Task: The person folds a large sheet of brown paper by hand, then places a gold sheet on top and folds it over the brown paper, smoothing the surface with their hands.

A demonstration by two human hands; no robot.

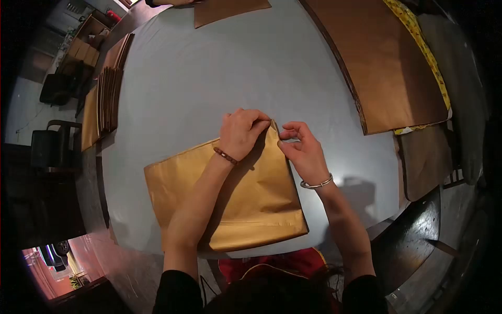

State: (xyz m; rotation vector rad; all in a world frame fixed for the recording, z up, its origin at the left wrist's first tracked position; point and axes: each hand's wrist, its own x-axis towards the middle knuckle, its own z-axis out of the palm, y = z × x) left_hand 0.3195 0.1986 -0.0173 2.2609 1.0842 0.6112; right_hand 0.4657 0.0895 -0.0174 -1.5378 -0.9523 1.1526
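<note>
A golden-brown paper bag (256, 191) lies flat and slightly turned on the table in front of me. At its upper right corner, my left hand (241, 133) pinches the paper between thumb and fingers; a beaded bracelet is on that wrist. My right hand (304, 152), with a metal bangle at the wrist, is beside the bag's right edge. Its thumb tip meets or nearly meets that edge, and its curled fingers stay apart from the thumb. A folded crease runs across the lower part of the bag.
The pale grey table (209, 78) spreads around the bag. A big stack of brown paper sheets (392, 68) with yellow wrapping lies at right. Folded brown bags (107, 99) stand at the left edge. Another person's hand (175, 2) is near a brown sheet (230, 11) at the far side.
</note>
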